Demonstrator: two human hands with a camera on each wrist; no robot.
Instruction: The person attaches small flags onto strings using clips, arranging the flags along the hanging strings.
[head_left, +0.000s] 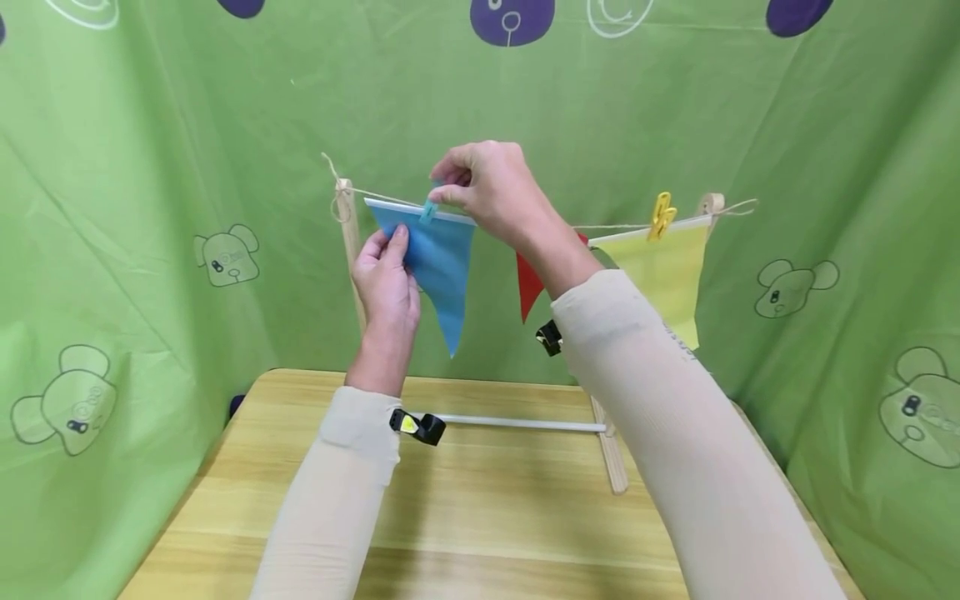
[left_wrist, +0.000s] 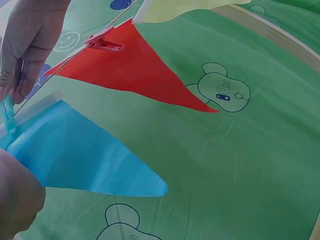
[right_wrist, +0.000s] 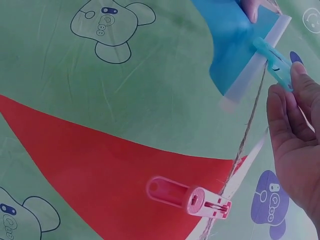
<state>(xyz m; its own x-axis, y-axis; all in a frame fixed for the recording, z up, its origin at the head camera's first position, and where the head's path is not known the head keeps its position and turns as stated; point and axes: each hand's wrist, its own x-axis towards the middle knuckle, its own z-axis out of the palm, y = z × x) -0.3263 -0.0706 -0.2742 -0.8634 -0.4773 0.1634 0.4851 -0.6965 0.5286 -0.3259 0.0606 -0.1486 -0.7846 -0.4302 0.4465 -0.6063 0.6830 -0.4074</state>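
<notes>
A blue triangular pennant [head_left: 444, 258] with a white top edge hangs at the left part of a twine line [right_wrist: 248, 125]. My left hand [head_left: 388, 279] pinches its upper left part, thumb in front. With thumb and fingertips my right hand [head_left: 491, 187] pinches a light blue clothespin [head_left: 429, 210], whose jaws sit over the pennant's white edge at the twine. To the right, a red pennant [left_wrist: 125, 65] hangs by a pink clothespin [right_wrist: 190, 197]; my right forearm partly covers it in the head view. Further right hangs a yellow flag [head_left: 663, 267] under a yellow clothespin [head_left: 662, 217].
The twine is tied to two wooden posts, the left post [head_left: 349, 225] and the right post [head_left: 711, 204]. A white rod [head_left: 517, 423] runs low between them, meeting a wooden foot [head_left: 611, 454] on the wooden table [head_left: 480, 517]. Green printed cloth [head_left: 150, 208] surrounds the table.
</notes>
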